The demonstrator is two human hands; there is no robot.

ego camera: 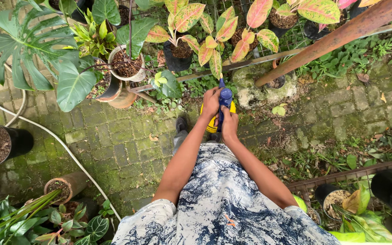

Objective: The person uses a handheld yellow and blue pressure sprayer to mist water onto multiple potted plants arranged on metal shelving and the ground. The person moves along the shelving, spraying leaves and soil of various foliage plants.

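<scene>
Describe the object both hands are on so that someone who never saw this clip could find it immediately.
Start at the slanted brown wooden beam at top right, then drop to where the two bare arms meet mid-frame. There the left hand and right hand grip a spray bottle. Its blue top and yellow body are unlike anything among the surrounding greenery and dark pots.

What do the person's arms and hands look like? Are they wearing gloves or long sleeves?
No gloves. The left hand and right hand are bare, and so are both arms up past the elbows. Short sleeves of a white shirt with a dark blue marbled pattern cover the upper arms. No watch or rings show.
</scene>
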